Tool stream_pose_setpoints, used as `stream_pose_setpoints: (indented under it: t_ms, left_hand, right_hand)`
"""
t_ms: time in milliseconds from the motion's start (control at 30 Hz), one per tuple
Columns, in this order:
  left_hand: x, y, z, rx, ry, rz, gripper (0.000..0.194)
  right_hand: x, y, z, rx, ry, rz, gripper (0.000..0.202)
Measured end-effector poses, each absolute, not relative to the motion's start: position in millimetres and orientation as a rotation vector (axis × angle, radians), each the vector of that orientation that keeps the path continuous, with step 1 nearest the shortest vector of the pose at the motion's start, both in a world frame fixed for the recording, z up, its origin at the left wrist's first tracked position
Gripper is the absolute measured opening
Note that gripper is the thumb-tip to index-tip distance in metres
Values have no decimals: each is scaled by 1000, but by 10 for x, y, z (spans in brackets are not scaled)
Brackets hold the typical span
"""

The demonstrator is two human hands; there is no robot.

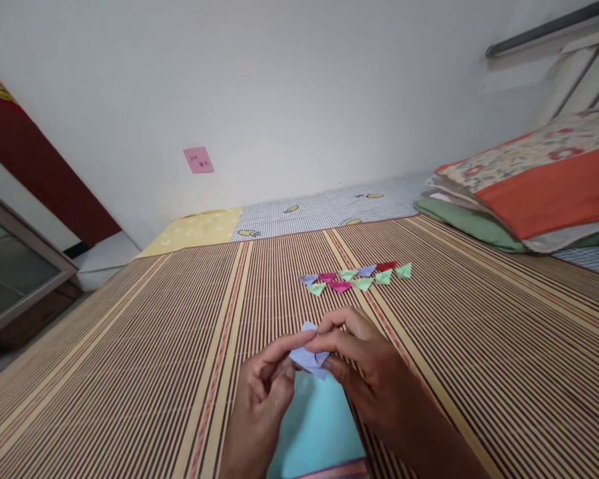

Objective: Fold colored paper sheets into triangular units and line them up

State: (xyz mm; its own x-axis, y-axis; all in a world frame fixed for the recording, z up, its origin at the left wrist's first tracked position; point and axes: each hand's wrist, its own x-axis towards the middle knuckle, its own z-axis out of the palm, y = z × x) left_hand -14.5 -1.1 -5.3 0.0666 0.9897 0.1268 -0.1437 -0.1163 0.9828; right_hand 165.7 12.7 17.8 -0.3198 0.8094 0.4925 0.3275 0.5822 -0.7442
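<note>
Above striped matting (144,362), the left hand (265,382) and right hand (364,352) are pinching lilac paper (307,359); probably light, creasable, best held by its edges.

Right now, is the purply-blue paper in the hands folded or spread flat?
Folded: the purply-blue paper shows angled, overlapping flaps between the left hand and right hand. Part of it is hidden.

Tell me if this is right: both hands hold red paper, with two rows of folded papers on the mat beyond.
Wrong colour: in the head view, the held paper is pale blue, not red. Left hand and right hand do hold it, with two rows of folded papers on the mat beyond.
</note>
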Motion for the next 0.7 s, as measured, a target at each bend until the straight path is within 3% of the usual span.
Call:
stream_pose_setpoints:
  t_ms: [700]
  left_hand:
    - [104,-63,-26,1432,1241,1482,27]
  right_hand:
    - [1494,133,75,-941,-1709,597,17]
